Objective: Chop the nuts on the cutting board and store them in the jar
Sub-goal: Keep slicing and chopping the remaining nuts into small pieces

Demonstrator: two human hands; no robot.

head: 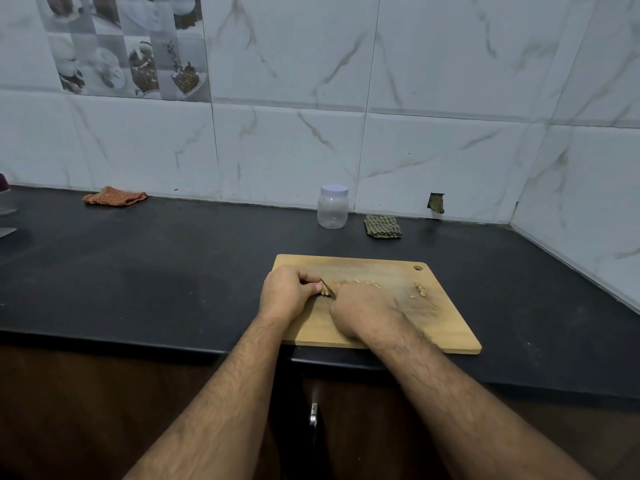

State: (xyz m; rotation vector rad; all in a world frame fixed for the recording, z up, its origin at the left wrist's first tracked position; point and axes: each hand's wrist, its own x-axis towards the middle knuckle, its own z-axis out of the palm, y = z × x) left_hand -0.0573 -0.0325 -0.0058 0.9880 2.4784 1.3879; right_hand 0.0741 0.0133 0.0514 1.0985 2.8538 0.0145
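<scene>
A wooden cutting board (440,327) lies on the black counter near its front edge. A row of pale chopped nuts (360,282) runs across the board's middle, and a small separate heap of nuts (420,289) lies to the right. My right hand (362,311) grips a knife whose handle is hidden; only the short blade (328,288) shows, slanting down into the nuts. My left hand (287,292) is curled just left of the blade, its thumb and fingertips holding nuts there. The clear plastic jar (332,207) with a white lid on stands upright behind the board by the wall.
A green checked cloth (382,226) lies right of the jar, and an orange cloth (116,196) lies far left against the wall. Objects are partly cut off at the left edge (6,202). The tiled wall turns a corner on the right. A cabinet handle (313,414) is below the counter.
</scene>
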